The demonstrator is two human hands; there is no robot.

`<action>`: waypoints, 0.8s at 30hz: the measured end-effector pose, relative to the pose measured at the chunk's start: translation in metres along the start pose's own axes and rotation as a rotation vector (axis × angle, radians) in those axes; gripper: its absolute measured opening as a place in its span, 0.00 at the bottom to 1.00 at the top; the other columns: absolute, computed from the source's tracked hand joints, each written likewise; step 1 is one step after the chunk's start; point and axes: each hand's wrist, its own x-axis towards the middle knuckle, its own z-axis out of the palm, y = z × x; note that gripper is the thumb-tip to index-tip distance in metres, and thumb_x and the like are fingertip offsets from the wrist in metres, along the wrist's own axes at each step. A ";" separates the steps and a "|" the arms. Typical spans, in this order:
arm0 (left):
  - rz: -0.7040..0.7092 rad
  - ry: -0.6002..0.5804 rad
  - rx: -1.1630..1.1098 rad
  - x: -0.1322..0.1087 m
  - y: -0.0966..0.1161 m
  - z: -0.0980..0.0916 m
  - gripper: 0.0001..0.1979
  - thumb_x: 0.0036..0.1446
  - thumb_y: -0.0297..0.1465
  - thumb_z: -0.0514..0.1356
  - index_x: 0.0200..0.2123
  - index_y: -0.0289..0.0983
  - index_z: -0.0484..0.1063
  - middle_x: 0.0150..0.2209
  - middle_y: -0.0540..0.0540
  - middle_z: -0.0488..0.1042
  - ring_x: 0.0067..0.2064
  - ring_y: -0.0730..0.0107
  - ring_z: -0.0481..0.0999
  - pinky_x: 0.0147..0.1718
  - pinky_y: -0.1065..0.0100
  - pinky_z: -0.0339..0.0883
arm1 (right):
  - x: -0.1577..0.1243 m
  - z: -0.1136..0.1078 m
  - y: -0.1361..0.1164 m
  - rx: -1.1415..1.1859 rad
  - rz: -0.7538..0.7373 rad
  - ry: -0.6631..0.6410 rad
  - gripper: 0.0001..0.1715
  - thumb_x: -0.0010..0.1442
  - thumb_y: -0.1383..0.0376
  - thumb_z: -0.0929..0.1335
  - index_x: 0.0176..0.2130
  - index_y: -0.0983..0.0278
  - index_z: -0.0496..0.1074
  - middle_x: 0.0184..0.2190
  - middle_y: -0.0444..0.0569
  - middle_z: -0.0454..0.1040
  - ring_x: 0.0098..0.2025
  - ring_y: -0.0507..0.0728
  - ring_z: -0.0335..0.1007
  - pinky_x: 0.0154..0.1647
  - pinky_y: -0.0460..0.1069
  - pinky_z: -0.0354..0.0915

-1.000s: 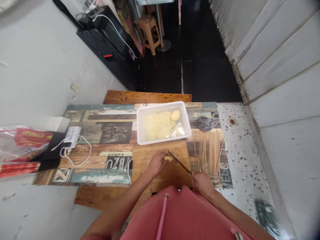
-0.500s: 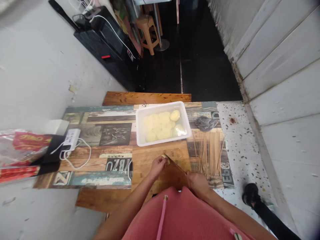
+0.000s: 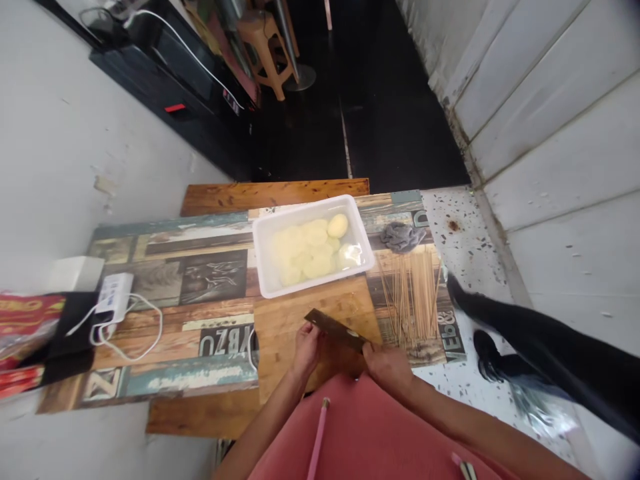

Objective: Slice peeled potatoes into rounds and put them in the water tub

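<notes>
A dark-bladed knife lies across the air above the wooden cutting board, its flat side showing. My right hand is wrapped round its handle. At the blade's far left end, my left hand is closed, fingertips pinched by the tip; whatever they hold is hidden. Just beyond the board stands a white plastic tub with peeled, pale yellow potatoes in water. Thin wooden skewers lie spread to the right of the board.
A grey cloth lies behind the skewers. A white power strip with cables and a red package are at the left. Another person's dark-clothed legs are beside the table's right end.
The knife has turned so its broad side shows, and the small piece at my left fingertips is out of sight. The view has shifted, and more of the other person's legs shows.
</notes>
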 end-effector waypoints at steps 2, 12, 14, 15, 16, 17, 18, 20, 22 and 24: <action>0.000 -0.002 -0.012 -0.001 -0.002 -0.001 0.14 0.42 0.40 0.65 0.25 0.37 0.67 0.23 0.52 0.71 0.25 0.74 0.69 0.29 0.70 0.64 | -0.003 -0.001 -0.002 -0.010 -0.015 -0.010 0.11 0.59 0.76 0.61 0.36 0.68 0.72 0.29 0.54 0.77 0.30 0.57 0.75 0.27 0.47 0.66; 0.049 -0.061 0.028 0.003 -0.005 -0.003 0.10 0.43 0.38 0.63 0.26 0.37 0.71 0.26 0.50 0.74 0.28 0.70 0.72 0.33 0.67 0.68 | -0.023 -0.005 -0.009 -0.045 -0.071 0.068 0.15 0.56 0.77 0.62 0.42 0.69 0.70 0.29 0.54 0.77 0.27 0.57 0.74 0.22 0.46 0.61; 0.044 -0.072 0.033 0.004 -0.006 -0.004 0.11 0.43 0.39 0.62 0.25 0.37 0.72 0.25 0.50 0.74 0.29 0.69 0.73 0.33 0.68 0.68 | -0.022 -0.003 -0.010 -0.039 -0.065 0.095 0.12 0.56 0.77 0.62 0.39 0.69 0.70 0.27 0.53 0.76 0.26 0.57 0.74 0.20 0.46 0.60; 0.043 -0.072 0.032 0.004 -0.007 -0.005 0.11 0.43 0.39 0.62 0.25 0.37 0.72 0.25 0.50 0.74 0.29 0.69 0.73 0.33 0.68 0.68 | -0.022 -0.004 -0.010 -0.041 -0.057 0.102 0.11 0.56 0.77 0.62 0.38 0.68 0.70 0.26 0.53 0.76 0.25 0.57 0.74 0.20 0.46 0.59; 0.042 -0.068 0.028 0.005 -0.009 -0.006 0.10 0.43 0.39 0.63 0.24 0.37 0.72 0.24 0.50 0.74 0.29 0.69 0.73 0.33 0.68 0.68 | -0.022 -0.004 -0.010 -0.045 -0.048 0.097 0.11 0.56 0.77 0.62 0.37 0.68 0.70 0.26 0.52 0.76 0.25 0.57 0.74 0.19 0.46 0.58; 0.041 -0.060 0.022 0.005 -0.010 -0.007 0.10 0.43 0.39 0.63 0.24 0.37 0.72 0.24 0.50 0.74 0.28 0.70 0.72 0.33 0.68 0.68 | -0.023 -0.006 -0.010 -0.047 -0.041 0.083 0.11 0.56 0.77 0.62 0.37 0.68 0.70 0.26 0.52 0.76 0.25 0.57 0.74 0.19 0.46 0.58; 0.040 -0.051 0.016 0.006 -0.011 -0.008 0.10 0.43 0.38 0.63 0.24 0.38 0.72 0.24 0.50 0.74 0.28 0.70 0.72 0.33 0.69 0.68 | -0.023 -0.007 -0.010 -0.046 -0.038 0.062 0.11 0.56 0.77 0.62 0.38 0.68 0.70 0.26 0.52 0.76 0.25 0.56 0.74 0.20 0.45 0.59; 0.035 -0.038 0.012 0.007 -0.013 -0.011 0.09 0.43 0.38 0.64 0.23 0.38 0.72 0.23 0.51 0.74 0.27 0.71 0.72 0.32 0.69 0.68 | -0.025 -0.010 -0.009 -0.038 -0.038 0.016 0.12 0.56 0.77 0.62 0.38 0.68 0.70 0.28 0.52 0.77 0.26 0.56 0.74 0.21 0.45 0.59; 0.026 -0.038 0.017 0.007 -0.014 -0.012 0.09 0.43 0.38 0.64 0.23 0.38 0.73 0.23 0.50 0.74 0.27 0.70 0.72 0.32 0.69 0.68 | -0.026 -0.012 -0.008 -0.035 -0.038 -0.011 0.12 0.56 0.77 0.62 0.38 0.67 0.70 0.29 0.52 0.77 0.27 0.56 0.75 0.22 0.45 0.60; 0.020 -0.038 0.016 0.008 -0.014 -0.012 0.08 0.43 0.37 0.64 0.24 0.38 0.73 0.24 0.50 0.75 0.28 0.70 0.73 0.33 0.68 0.68 | -0.027 -0.011 -0.007 -0.039 -0.044 -0.019 0.12 0.57 0.77 0.62 0.38 0.67 0.70 0.29 0.52 0.77 0.27 0.56 0.75 0.22 0.45 0.60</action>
